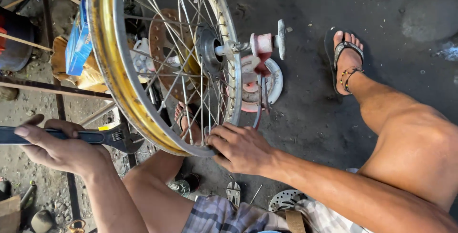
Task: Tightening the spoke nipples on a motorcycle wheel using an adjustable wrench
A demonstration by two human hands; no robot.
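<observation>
One head-worn camera looks steeply down, close over the hands and spoked wheel (164,61), floor (305,118) toward twelve o'clock.

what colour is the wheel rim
Yellow, worn and grimy, on the wheel rim; head view.

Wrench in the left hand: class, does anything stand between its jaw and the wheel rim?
Nothing visible does. The wrench in the left hand points at the wheel rim across open space; the right hand grips the rim lower down.
</observation>
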